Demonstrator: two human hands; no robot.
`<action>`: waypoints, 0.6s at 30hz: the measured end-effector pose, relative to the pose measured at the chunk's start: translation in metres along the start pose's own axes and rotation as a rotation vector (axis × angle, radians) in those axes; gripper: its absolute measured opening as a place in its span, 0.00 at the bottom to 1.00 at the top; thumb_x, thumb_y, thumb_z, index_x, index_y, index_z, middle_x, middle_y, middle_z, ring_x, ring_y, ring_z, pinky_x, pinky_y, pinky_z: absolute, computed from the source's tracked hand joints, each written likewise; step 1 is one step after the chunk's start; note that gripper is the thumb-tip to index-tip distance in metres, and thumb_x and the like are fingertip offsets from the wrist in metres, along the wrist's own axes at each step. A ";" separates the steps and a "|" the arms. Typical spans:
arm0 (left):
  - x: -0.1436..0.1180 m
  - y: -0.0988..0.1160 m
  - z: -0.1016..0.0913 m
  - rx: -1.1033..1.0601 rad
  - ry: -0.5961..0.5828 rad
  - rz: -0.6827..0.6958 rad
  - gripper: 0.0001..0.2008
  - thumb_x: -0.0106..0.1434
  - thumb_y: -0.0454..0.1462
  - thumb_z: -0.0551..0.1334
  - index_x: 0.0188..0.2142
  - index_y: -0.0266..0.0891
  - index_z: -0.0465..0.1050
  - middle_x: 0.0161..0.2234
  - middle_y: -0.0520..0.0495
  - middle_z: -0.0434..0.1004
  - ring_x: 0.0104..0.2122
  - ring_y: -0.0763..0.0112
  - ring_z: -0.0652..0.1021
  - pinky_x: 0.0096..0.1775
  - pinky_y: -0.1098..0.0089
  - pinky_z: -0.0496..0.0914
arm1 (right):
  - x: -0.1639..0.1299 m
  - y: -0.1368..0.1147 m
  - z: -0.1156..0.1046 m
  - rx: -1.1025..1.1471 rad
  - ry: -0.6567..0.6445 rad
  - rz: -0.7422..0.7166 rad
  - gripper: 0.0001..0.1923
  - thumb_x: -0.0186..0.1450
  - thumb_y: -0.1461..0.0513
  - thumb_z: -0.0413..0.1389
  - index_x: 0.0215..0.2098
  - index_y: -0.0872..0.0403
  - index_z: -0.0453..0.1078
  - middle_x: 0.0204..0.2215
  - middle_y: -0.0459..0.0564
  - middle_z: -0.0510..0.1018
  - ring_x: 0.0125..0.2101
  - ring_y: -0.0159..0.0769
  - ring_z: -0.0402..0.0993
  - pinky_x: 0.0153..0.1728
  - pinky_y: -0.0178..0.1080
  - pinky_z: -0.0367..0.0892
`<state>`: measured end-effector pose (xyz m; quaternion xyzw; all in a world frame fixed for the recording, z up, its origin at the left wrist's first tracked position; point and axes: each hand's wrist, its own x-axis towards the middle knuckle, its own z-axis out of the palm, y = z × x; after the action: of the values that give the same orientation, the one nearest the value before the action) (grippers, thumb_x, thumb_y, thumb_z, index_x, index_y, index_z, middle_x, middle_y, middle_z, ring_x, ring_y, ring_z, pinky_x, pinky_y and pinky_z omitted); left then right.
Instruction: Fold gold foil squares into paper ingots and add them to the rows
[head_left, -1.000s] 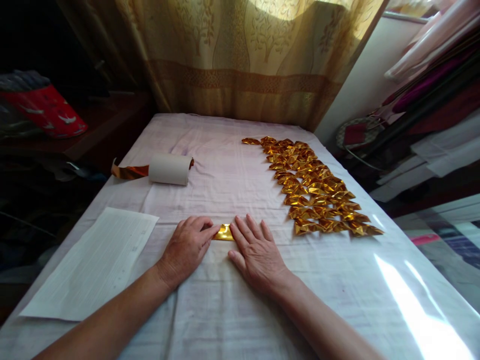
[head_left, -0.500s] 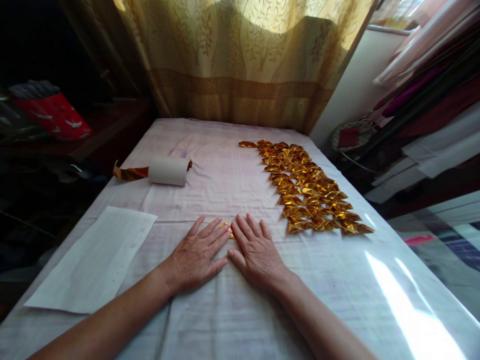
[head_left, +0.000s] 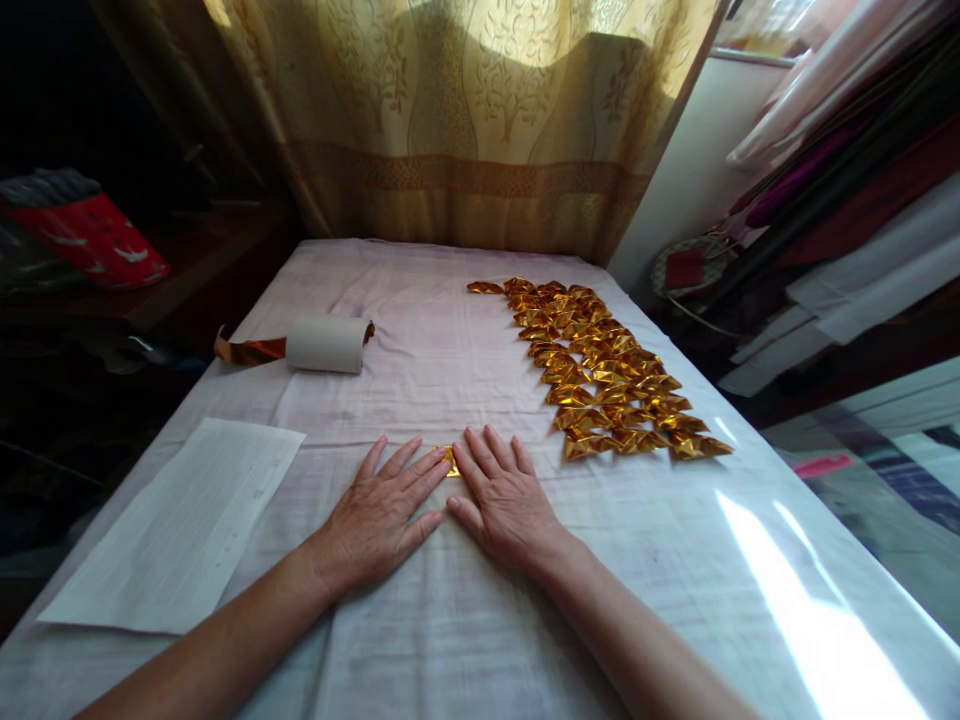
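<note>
My left hand [head_left: 379, 515] and my right hand [head_left: 504, 497] lie flat, side by side, on the white cloth-covered table [head_left: 465, 620]. Their fingertips press down on a small piece of gold foil paper [head_left: 451, 461], which is mostly covered; only a sliver shows between the index fingers. Both hands have fingers spread and flat, gripping nothing. To the right of my right hand lies a long patch of several folded gold foil pieces [head_left: 600, 370], laid in rows.
A white roll [head_left: 328, 343] with a strip of gold foil [head_left: 247, 350] trailing left lies at the far left of the table. A white sheet of paper [head_left: 180, 525] lies front left. A patterned curtain [head_left: 465, 120] hangs behind. Shelves with cloth stand right.
My left hand has opened from curled fingers to flat, covering most of the gold piece. The view has shifted slightly; the right hand has stayed pressed in place.
</note>
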<state>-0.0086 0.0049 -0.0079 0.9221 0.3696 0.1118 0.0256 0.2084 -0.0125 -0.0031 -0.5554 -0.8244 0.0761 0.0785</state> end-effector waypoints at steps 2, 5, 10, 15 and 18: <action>0.001 0.002 -0.001 0.003 -0.002 -0.013 0.28 0.71 0.47 0.54 0.68 0.50 0.53 0.65 0.48 0.65 0.66 0.56 0.59 0.66 0.47 0.45 | 0.000 0.000 0.000 0.001 -0.001 0.004 0.33 0.71 0.46 0.47 0.69 0.53 0.54 0.69 0.55 0.53 0.69 0.51 0.44 0.66 0.59 0.43; 0.002 0.004 -0.001 0.007 0.010 -0.029 0.27 0.70 0.47 0.55 0.67 0.50 0.56 0.64 0.48 0.65 0.66 0.55 0.59 0.66 0.46 0.46 | 0.001 -0.002 0.000 0.000 -0.001 0.021 0.34 0.71 0.47 0.48 0.69 0.56 0.55 0.69 0.57 0.53 0.69 0.52 0.43 0.66 0.59 0.43; 0.002 0.006 0.001 -0.008 0.026 -0.050 0.27 0.70 0.48 0.54 0.65 0.45 0.59 0.64 0.47 0.66 0.65 0.56 0.61 0.66 0.48 0.45 | 0.005 -0.009 0.000 0.023 -0.012 -0.023 0.33 0.71 0.48 0.48 0.69 0.55 0.53 0.69 0.54 0.52 0.70 0.51 0.42 0.66 0.60 0.41; 0.000 0.004 0.002 -0.003 0.034 -0.064 0.28 0.70 0.47 0.54 0.66 0.43 0.57 0.63 0.45 0.67 0.65 0.57 0.61 0.66 0.49 0.45 | 0.002 -0.007 -0.003 0.023 -0.030 -0.004 0.31 0.72 0.50 0.47 0.69 0.53 0.54 0.68 0.52 0.56 0.69 0.51 0.44 0.66 0.62 0.42; 0.002 0.000 0.000 -0.016 0.022 -0.065 0.24 0.71 0.43 0.54 0.65 0.45 0.59 0.62 0.47 0.68 0.65 0.55 0.63 0.65 0.47 0.47 | -0.003 -0.002 -0.006 0.010 -0.028 0.027 0.28 0.73 0.52 0.47 0.68 0.52 0.56 0.68 0.51 0.57 0.69 0.52 0.45 0.65 0.62 0.44</action>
<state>-0.0076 0.0060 -0.0073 0.9080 0.3988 0.1243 0.0326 0.2085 -0.0157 0.0030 -0.5648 -0.8175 0.0890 0.0687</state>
